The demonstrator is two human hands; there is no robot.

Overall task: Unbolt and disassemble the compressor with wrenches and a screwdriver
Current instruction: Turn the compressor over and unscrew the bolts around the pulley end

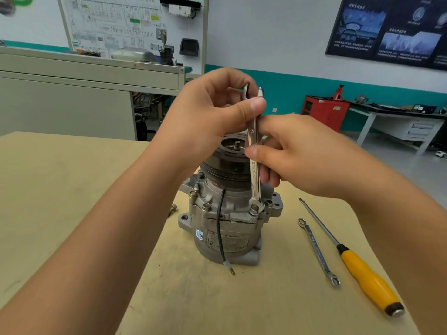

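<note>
A grey metal compressor [225, 228] stands upright on the tan table [72, 189], its black pulley on top and a black wire hanging down its front. A chrome open-end wrench [254, 175] stands nearly upright, its lower jaw set on a bolt [254, 209] at the compressor's flange. My left hand [208, 117] pinches the wrench's upper end between thumb and fingers. My right hand [297, 155] grips the shaft in the middle, thumb pressed on its front. Other bolts [206, 206] sit around the flange.
A ring spanner [318, 251] and a yellow-handled screwdriver [362, 272] lie on the table to the right of the compressor. A loose bolt [173, 209] lies to its left. Behind stand a grey cabinet [72, 93], a red tool cart [325, 112] and a workbench [399, 122].
</note>
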